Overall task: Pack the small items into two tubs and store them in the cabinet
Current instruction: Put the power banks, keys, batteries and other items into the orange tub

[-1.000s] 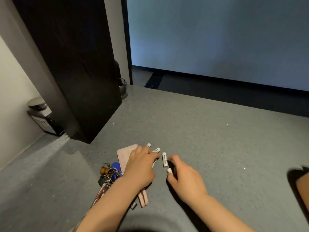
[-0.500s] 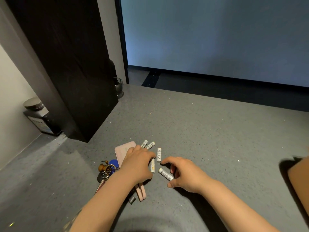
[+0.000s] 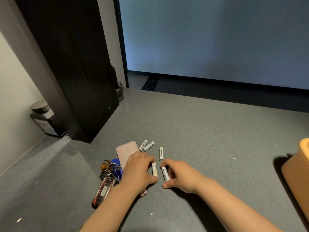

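White batteries: our left hand pinches one, right hand another, beside pink case.

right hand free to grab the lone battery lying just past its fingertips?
Probably not yet: the right hand already pinches a battery. The lone battery lies bare on the counter, nothing blocking it.

A big stretch of the grey counter is lying open past the hands and over to the right. A tall black panel is blocking the left side, with a dark jar sitting behind it. A brown tub is standing at the right edge. Keys are crowding the near left.
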### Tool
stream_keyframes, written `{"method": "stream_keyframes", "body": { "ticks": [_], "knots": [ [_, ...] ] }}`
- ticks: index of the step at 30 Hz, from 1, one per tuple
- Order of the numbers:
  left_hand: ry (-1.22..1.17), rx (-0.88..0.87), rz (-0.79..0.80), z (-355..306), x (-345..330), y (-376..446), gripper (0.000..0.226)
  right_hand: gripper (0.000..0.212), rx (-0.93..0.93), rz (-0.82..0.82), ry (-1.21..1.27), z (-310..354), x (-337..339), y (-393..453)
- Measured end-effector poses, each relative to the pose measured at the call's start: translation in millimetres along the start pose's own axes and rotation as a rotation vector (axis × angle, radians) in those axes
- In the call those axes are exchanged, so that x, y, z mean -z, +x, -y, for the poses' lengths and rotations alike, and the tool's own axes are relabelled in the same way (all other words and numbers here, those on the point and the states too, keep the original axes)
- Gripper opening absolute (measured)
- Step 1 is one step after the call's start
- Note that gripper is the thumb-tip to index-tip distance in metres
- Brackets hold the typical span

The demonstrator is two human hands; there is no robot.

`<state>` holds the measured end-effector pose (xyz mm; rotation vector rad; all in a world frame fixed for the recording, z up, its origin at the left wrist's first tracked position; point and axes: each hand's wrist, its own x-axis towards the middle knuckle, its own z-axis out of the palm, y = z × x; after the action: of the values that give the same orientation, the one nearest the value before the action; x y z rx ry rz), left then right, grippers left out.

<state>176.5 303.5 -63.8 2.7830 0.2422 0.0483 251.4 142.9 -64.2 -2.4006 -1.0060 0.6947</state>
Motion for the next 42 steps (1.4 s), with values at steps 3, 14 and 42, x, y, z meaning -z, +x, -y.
{"method": "stream_keyframes", "body": {
  "ticks": [3, 14, 42],
  "knots": [
    [-0.086, -0.006, -0.045, -11.0, 6.2, -9.0, 0.054, 0.055, -0.016, -0.108, 0.039, -0.8, 9.8, -19.0],
    [-0.417, -0.172, -0.195, -145.2, 29.5, -30.5, 0.043, 0.048, -0.136, -0.687, 0.222, -30.5, 85.8, -166.4],
    [-0.516, -0.327, -0.118, -414.8, -53.8, -23.3, 0.050, 0.051, -0.440, -0.418, -0.074, -258.0, 182.9, -321.5]
  ]
}}
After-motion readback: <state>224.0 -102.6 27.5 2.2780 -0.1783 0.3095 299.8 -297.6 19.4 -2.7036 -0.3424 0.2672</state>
